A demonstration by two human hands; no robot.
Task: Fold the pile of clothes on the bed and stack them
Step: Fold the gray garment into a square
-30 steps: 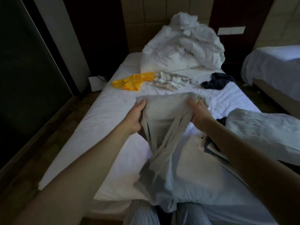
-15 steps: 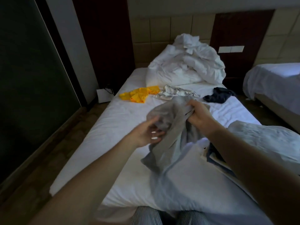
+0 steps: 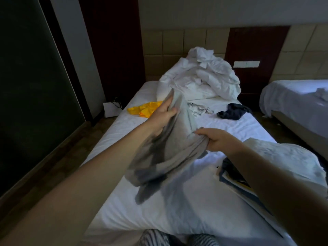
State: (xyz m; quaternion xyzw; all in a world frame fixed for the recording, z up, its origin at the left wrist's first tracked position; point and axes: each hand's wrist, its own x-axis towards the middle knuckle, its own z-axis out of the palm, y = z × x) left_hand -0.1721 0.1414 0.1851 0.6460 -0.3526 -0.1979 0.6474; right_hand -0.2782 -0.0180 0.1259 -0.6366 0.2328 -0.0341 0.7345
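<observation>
Person was mid-fold on the grey garment (image 3: pixel 179 139), held up over the bed (image 3: pixel 124 132). Left hand (image 3: pixel 160 115) pinched its top edge, right hand (image 3: pixel 215 141) clutched a bunched side. It probably needed shaking out flat next. No basket or bin in sight. The yellow garment (image 3: pixel 144 109), pale crumpled garment (image 3: pixel 198 109) and dark garment (image 3: pixel 231 111) lay loose further up the bed.

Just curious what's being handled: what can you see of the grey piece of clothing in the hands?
The grey garment looks like thin, soft cloth, crumpled and not folded. It is held above the white bed: the left hand grips its upper edge, and the right hand grips a bunched part lower down. The rest hangs in loose folds towards the bed.
</observation>
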